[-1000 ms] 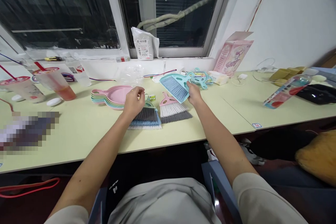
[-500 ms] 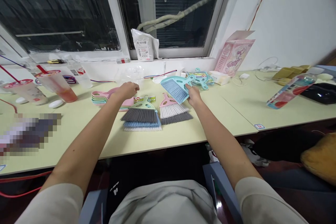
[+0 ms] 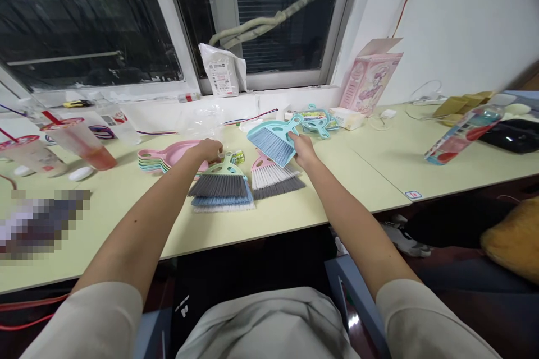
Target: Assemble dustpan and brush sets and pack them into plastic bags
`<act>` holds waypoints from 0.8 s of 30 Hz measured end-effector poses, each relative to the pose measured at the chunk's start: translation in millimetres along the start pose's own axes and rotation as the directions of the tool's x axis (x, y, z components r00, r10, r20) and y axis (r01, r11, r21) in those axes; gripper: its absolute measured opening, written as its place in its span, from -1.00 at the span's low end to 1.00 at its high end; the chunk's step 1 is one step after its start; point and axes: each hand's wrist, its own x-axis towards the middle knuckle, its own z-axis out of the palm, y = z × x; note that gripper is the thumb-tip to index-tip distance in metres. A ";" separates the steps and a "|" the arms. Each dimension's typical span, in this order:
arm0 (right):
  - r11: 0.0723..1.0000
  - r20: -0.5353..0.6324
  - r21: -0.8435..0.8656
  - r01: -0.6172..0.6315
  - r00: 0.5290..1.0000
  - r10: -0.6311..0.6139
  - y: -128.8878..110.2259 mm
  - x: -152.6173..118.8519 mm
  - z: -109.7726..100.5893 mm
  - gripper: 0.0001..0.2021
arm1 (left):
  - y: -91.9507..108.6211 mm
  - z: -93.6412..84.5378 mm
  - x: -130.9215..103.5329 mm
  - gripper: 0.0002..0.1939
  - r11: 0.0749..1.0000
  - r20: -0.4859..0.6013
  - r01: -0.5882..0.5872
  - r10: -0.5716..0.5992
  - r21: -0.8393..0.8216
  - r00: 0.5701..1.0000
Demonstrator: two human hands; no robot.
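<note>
My right hand point(image 3: 304, 148) is closed on a light blue dustpan and brush set point(image 3: 273, 140), its blue bristles facing me, raised above the table. My left hand point(image 3: 209, 149) has its fingers curled together beside a small colourful card point(image 3: 238, 157); what they pinch, if anything, is hidden. Under that wrist lies a stack of dustpans point(image 3: 168, 152) with a pink one on top. In front of the left hand is a pile of brushes, a green-handled brush point(image 3: 221, 184) uppermost. A pink-handled brush point(image 3: 269, 175) with white bristles overlaps a grey-bristled one below the blue set.
More light blue sets point(image 3: 315, 119) with labels lie at the back, near a tissue pack point(image 3: 347, 118) and a pink box point(image 3: 370, 78). Clear plastic wrap point(image 3: 204, 123) sits behind my left hand. Drink cups point(image 3: 84, 143) stand left; a bottle point(image 3: 465, 134) is at right.
My left hand has lowered slightly towards the card beside the dustpan stack. The right hand still holds the blue set in nearly the same place. The view has shifted a little.
</note>
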 end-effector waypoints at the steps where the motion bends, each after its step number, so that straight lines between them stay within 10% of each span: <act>1: 1.000 -0.004 -0.002 0.002 1.000 -0.002 -0.1 -0.7 0.4 -0.85 | -1.4 0.5 1.8 -0.52 1.000 -0.015 -0.005 0.005 0.003 1.000; 8: 1.000 0.007 -0.015 0.003 1.000 -0.003 3.1 1.5 -0.1 -0.84 | -10.6 2.2 9.2 -0.84 0.994 -0.110 -0.090 0.083 -0.065 0.991; 24: 1.000 0.016 -0.004 -0.011 1.000 0.011 -0.3 -1.0 0.3 -0.86 | -8.1 -11.9 -2.4 -0.86 0.968 -0.207 -0.121 0.075 -0.221 0.975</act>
